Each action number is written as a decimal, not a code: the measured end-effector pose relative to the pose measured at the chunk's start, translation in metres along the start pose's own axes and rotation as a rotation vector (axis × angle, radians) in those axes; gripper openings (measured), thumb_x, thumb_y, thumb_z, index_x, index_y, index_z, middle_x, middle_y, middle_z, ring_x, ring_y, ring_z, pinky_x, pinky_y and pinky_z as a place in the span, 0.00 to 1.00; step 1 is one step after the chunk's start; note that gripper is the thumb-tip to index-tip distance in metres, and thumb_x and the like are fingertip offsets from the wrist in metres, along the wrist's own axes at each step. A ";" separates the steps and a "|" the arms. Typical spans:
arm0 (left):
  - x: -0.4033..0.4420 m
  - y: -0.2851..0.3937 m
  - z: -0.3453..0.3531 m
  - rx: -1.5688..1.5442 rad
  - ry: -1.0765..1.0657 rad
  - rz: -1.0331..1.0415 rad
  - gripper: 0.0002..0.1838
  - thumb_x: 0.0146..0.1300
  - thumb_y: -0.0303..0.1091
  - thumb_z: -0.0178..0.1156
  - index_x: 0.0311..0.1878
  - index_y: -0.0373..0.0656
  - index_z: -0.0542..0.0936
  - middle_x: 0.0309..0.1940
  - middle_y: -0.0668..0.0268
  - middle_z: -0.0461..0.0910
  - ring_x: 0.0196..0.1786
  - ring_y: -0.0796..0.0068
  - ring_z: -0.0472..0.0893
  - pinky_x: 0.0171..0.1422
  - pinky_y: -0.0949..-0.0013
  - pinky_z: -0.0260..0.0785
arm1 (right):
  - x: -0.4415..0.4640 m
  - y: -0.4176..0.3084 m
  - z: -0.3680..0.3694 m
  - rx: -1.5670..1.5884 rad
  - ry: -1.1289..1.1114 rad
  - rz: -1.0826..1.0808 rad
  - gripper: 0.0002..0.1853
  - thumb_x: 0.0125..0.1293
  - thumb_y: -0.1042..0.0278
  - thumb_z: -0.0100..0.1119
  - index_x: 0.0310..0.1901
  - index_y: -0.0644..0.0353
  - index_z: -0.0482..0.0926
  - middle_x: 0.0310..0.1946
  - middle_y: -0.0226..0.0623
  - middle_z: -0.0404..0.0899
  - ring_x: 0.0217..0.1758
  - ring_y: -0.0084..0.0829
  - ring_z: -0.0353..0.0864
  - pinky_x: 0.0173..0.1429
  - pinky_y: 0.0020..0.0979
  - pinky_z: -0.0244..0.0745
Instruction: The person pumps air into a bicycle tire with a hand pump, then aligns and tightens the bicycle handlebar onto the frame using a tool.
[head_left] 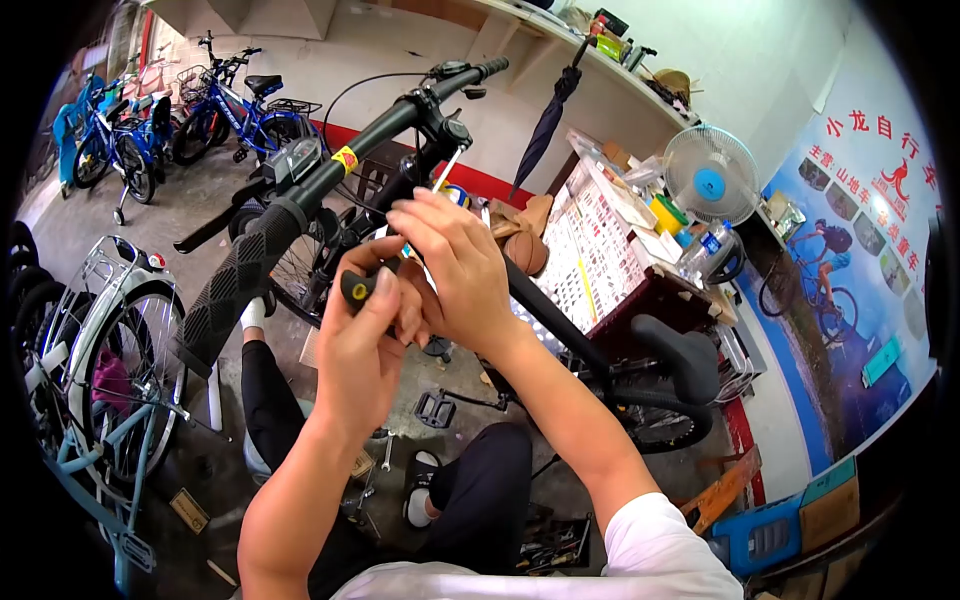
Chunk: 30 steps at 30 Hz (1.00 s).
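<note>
Though the right hand's (455,268) hold is unclear, a black handle (354,286) lies pinched inside the left hand (362,345).

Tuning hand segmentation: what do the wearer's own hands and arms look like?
Left hand and right hand: both bare, nothing visible on fingers or wrists. Left forearm and right forearm are uncovered, no cables or markings. Right sleeve: short, loose, plain white. Left sleeve can't be made out.
</note>
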<state>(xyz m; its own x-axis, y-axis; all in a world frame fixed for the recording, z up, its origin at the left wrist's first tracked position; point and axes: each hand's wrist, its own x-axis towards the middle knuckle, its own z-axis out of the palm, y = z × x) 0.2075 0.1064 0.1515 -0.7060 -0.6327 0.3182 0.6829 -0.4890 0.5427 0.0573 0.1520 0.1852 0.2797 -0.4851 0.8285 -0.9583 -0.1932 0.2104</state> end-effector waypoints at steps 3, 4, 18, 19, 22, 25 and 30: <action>-0.004 0.001 0.000 -0.018 -0.064 0.046 0.19 0.82 0.37 0.50 0.68 0.38 0.68 0.30 0.69 0.69 0.33 0.78 0.71 0.40 0.68 0.68 | 0.006 0.002 -0.003 -0.018 0.047 -0.108 0.25 0.60 0.69 0.68 0.60 0.59 0.77 0.53 0.38 0.83 0.60 0.44 0.83 0.66 0.43 0.78; -0.005 0.002 -0.005 -0.156 -0.140 0.014 0.20 0.82 0.38 0.50 0.69 0.39 0.67 0.31 0.68 0.71 0.34 0.77 0.72 0.42 0.67 0.69 | 0.007 0.002 -0.004 -0.020 0.048 -0.105 0.25 0.60 0.69 0.68 0.60 0.59 0.77 0.53 0.38 0.83 0.60 0.44 0.83 0.66 0.43 0.78; -0.068 0.118 0.029 1.858 -0.292 1.018 0.23 0.60 0.30 0.68 0.59 0.37 0.79 0.51 0.50 0.81 0.51 0.50 0.80 0.58 0.52 0.73 | 0.027 0.144 -0.045 1.066 0.823 1.035 0.08 0.82 0.62 0.48 0.49 0.54 0.75 0.24 0.24 0.65 0.17 0.17 0.55 0.20 0.25 0.49; -0.055 0.127 0.032 1.962 -0.201 1.066 0.20 0.60 0.27 0.67 0.56 0.37 0.80 0.51 0.51 0.81 0.51 0.49 0.80 0.58 0.51 0.72 | 0.035 0.170 -0.044 1.248 0.892 1.174 0.09 0.81 0.66 0.45 0.45 0.57 0.77 0.21 0.23 0.61 0.17 0.18 0.52 0.20 0.25 0.48; -0.023 0.124 0.026 2.036 0.044 0.997 0.19 0.61 0.24 0.67 0.56 0.36 0.81 0.51 0.53 0.82 0.50 0.49 0.81 0.57 0.55 0.73 | 0.055 0.220 -0.024 1.454 0.912 1.389 0.08 0.75 0.71 0.41 0.41 0.60 0.72 0.18 0.22 0.60 0.14 0.18 0.49 0.19 0.24 0.47; -0.029 0.118 0.024 2.112 0.084 0.909 0.17 0.64 0.26 0.67 0.57 0.39 0.83 0.54 0.54 0.85 0.50 0.52 0.85 0.54 0.59 0.76 | 0.069 0.227 0.007 1.363 0.930 1.446 0.07 0.72 0.70 0.40 0.39 0.53 0.71 0.19 0.23 0.60 0.14 0.20 0.50 0.20 0.26 0.45; -0.035 0.117 0.019 2.249 0.113 0.876 0.16 0.66 0.22 0.64 0.56 0.41 0.85 0.54 0.55 0.87 0.48 0.53 0.88 0.51 0.59 0.78 | 0.083 0.222 0.037 1.375 0.985 1.457 0.07 0.72 0.73 0.37 0.39 0.58 0.68 0.18 0.23 0.59 0.14 0.18 0.48 0.18 0.25 0.46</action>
<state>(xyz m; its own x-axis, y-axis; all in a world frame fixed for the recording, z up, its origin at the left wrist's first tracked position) 0.3081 0.0828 0.2187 -0.4298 -0.3038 0.8502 -0.5133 0.8569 0.0467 -0.1301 0.0377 0.2812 -0.8971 -0.4397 0.0430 0.3214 -0.7163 -0.6194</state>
